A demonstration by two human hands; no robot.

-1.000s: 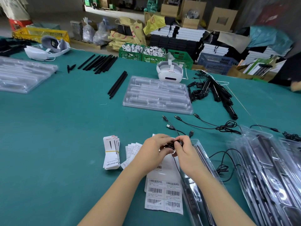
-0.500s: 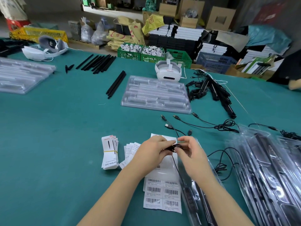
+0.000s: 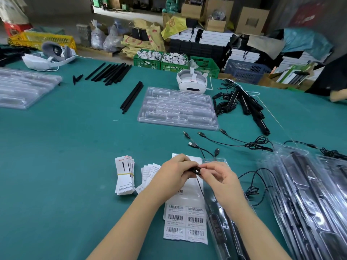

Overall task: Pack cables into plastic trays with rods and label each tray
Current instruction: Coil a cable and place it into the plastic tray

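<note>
I see my left hand [image 3: 173, 172] and right hand [image 3: 218, 178] together above the green counter [image 3: 65, 166], both pinching a small bundled black cable [image 3: 196, 170]. Its thin, glossy lead trails down over the barcode label sheet [image 3: 185, 222], beside a clear plastic tray [image 3: 225, 212] holding a black rod.

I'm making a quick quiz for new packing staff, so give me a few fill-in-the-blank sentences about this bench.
1. The left hand and right hand together hold a small black ____.
2. The sheet of barcode labels lies on the ____ table cover.
3. The bundle of cards is bound by a ____ rubber band.
4. The white headset sits just behind a clear plastic ____.

Missing words: cable; green; yellow; tray
</note>
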